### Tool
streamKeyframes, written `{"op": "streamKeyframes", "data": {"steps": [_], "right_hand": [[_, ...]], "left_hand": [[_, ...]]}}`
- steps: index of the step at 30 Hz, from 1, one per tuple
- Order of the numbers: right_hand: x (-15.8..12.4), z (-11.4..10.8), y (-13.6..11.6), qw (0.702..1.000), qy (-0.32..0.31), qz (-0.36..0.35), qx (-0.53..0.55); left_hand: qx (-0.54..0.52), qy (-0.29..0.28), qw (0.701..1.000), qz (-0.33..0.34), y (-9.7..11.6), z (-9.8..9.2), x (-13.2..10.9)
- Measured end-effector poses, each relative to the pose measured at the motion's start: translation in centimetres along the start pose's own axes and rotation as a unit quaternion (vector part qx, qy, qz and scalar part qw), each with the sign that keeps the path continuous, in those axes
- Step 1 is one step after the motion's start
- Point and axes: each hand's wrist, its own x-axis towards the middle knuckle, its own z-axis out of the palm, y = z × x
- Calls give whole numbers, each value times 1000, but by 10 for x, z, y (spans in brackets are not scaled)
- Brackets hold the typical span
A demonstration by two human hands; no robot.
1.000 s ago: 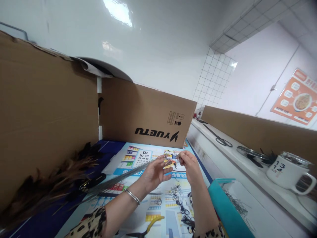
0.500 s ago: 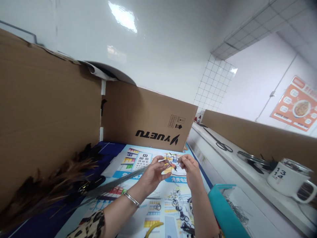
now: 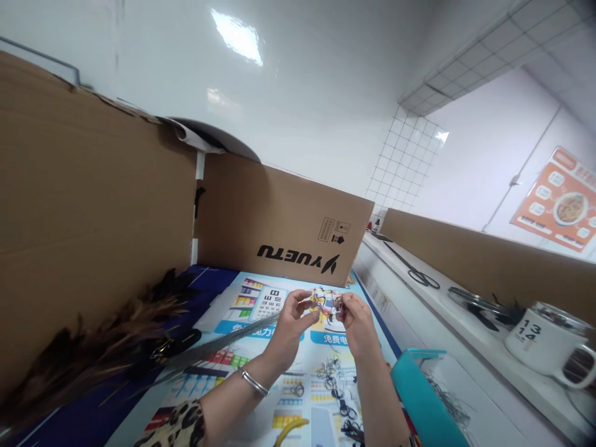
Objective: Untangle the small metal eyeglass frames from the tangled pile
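Note:
My left hand [image 3: 294, 326], with a silver bangle on its wrist, is raised over the poster-covered table, thumb and fingers curled towards each other at a small thing I cannot make out. Close by on the right, my right hand [image 3: 356, 320] pinches a small brownish thing, mostly hidden by the fingertips. Thin dark wires appear in the gap between the hands, against a bright, busy part of the poster [image 3: 265, 366]. Closer to me lie several dark wire loops [image 3: 343, 406]. A bundle of long grey wires [image 3: 218, 347] stretches left of my left hand.
Brown feathers [image 3: 107, 335] spread at the left by a cardboard wall [image 3: 93, 186]. A printed cardboard panel [image 3: 279, 217] stands at the back. On the right are a teal box [image 3: 428, 397] of wires, a white mug [image 3: 542, 341] and scissors [image 3: 414, 270] on a ledge. A yellow curved piece [image 3: 291, 429] lies in front.
My left hand's thumb and fingers have drawn closer together, and the hand has shifted slightly right. My right hand still pinches beside it. The view has shifted a little.

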Motion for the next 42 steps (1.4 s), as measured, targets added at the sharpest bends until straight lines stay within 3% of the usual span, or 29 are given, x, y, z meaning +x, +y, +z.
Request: {"op": "streamKeyframes", "data": {"steps": [8,15,25,30,36,42], "right_hand": [[0,2,3,999,-27,5,30],[2,0,5,999,-26,-1,22],[3,-4,9,1000,-28,6,10],[5,-6,11,1000,-13,8,7],[5,-7,12,999,-19,31,10],[6,-7,17,996,-38,82,27]], "left_hand": [[6,-36,999,-33,5,0,-1],[-98,-85,985,-115,10,-2,2],[-204,-104,951,-208,14,-9,8],[-146,-81,964,-207,14,-10,10],[-21,-91,983,-160,26,-17,16],[55,-114,976,-177,41,-28,25]]}}
